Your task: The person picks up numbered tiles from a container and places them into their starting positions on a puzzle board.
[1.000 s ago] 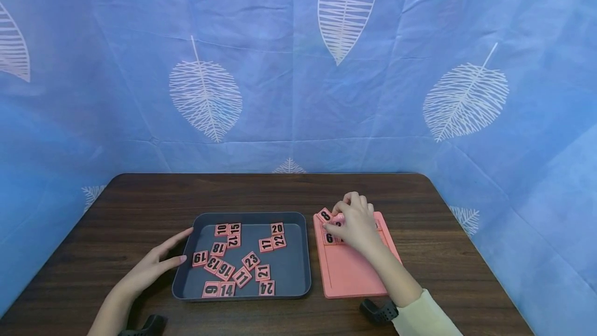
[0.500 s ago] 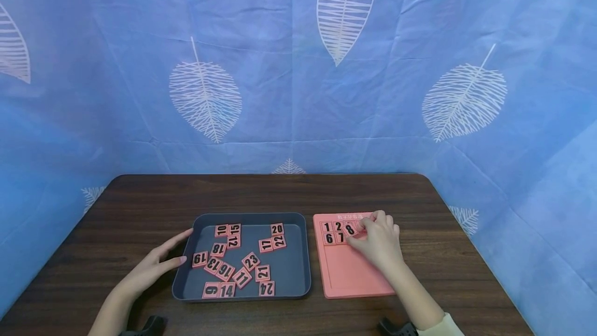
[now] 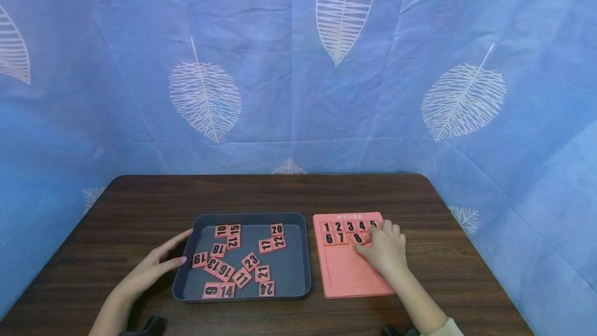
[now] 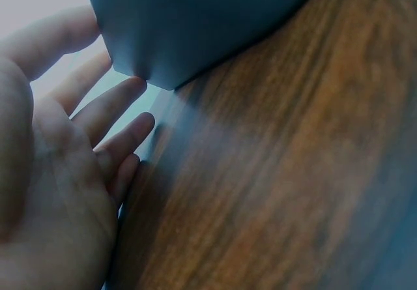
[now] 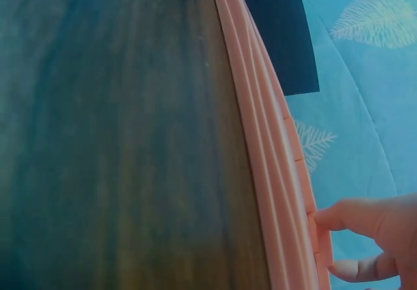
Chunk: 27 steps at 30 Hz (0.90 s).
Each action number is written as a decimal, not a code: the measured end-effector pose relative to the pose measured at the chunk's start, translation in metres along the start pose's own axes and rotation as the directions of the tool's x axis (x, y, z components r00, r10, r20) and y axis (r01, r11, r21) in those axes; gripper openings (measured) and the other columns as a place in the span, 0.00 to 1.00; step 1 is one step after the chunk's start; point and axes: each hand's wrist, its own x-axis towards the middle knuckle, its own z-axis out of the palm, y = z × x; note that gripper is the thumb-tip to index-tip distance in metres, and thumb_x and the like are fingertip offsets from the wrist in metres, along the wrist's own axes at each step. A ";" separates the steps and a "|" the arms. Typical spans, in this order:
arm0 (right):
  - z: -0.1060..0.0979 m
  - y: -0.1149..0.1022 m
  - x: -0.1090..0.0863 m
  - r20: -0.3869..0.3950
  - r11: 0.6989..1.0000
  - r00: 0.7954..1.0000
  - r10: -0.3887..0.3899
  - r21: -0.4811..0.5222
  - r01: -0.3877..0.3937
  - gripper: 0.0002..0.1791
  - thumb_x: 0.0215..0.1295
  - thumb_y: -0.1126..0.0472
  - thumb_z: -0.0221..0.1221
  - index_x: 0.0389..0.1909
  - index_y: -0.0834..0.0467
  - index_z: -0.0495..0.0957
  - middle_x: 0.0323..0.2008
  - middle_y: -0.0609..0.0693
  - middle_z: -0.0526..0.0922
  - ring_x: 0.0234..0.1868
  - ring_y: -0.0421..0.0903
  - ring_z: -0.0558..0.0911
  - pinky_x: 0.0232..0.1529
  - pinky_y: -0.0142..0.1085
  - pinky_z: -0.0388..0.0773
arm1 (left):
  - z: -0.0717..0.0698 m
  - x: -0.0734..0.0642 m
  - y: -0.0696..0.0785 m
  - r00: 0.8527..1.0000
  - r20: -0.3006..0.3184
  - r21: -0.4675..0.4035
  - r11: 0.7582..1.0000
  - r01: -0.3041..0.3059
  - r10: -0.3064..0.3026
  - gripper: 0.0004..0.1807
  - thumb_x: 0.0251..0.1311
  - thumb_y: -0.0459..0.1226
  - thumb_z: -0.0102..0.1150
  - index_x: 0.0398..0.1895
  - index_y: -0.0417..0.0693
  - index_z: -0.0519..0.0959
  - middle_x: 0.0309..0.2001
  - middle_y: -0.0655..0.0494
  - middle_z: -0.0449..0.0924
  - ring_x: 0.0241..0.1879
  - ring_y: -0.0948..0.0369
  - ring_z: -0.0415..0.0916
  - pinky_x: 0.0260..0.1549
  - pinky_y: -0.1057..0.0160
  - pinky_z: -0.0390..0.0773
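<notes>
In the head view my right hand point(image 3: 388, 249) pinches a pink number tile marked 8 point(image 3: 357, 238) on the upper part of a pink number-puzzle board point(image 3: 350, 276). The 8 lies slightly tilted, a little right of the 7 tile point(image 3: 341, 238). Tiles 1 to 5 fill the top row, and the 6 tile point(image 3: 328, 239) begins the second. The right wrist view shows the thumb and a finger at the board's edge. My left hand point(image 3: 148, 269), fingers extended, touches the left side of a dark grey tray point(image 3: 249, 298); its fingertips meet the tray's wall point(image 4: 182, 26) in the left wrist view.
Inside the tray lie several loose pink number tiles, turned various ways, such as the 23 tile point(image 3: 251, 260) and the 20 tile point(image 3: 277, 229). Tray and board stand side by side on a dark wooden table point(image 3: 261, 193). Behind hangs a blue leaf-patterned cloth point(image 3: 280, 92).
My right hand has brought the 8 tile from the board's upper left corner down into the second row, beside the 7. The left hand and the tray have stayed put.
</notes>
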 end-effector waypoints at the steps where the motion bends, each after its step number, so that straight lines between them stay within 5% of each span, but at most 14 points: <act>1: 0.001 0.000 0.000 0.000 1.000 1.000 -0.002 0.003 0.002 0.21 0.47 0.48 0.72 0.18 0.55 0.70 0.32 0.55 0.63 0.37 0.55 0.61 0.36 0.47 0.56 | 0.000 0.000 0.000 1.000 0.000 0.001 1.000 0.002 -0.002 0.35 0.68 0.39 0.53 0.75 0.44 0.53 0.73 0.36 0.46 0.69 0.33 0.39 0.55 0.27 0.52; 12: 0.009 0.001 0.004 -0.010 1.000 1.000 -0.020 0.019 0.020 0.22 0.45 0.48 0.74 0.18 0.54 0.71 0.31 0.54 0.64 0.35 0.54 0.62 0.34 0.46 0.57 | 0.001 -0.001 -0.001 0.999 0.012 -0.006 0.999 -0.037 0.037 0.34 0.69 0.37 0.52 0.75 0.44 0.52 0.73 0.36 0.45 0.69 0.33 0.40 0.55 0.29 0.56; 27: 0.009 0.002 0.001 -0.020 0.999 0.999 -0.037 0.034 0.038 0.14 0.50 0.55 0.72 0.22 0.55 0.76 0.33 0.54 0.66 0.37 0.54 0.63 0.34 0.45 0.58 | 0.001 -0.001 -0.001 1.000 0.013 -0.006 1.000 -0.013 0.013 0.35 0.69 0.38 0.52 0.75 0.45 0.52 0.73 0.35 0.46 0.69 0.33 0.41 0.55 0.30 0.57</act>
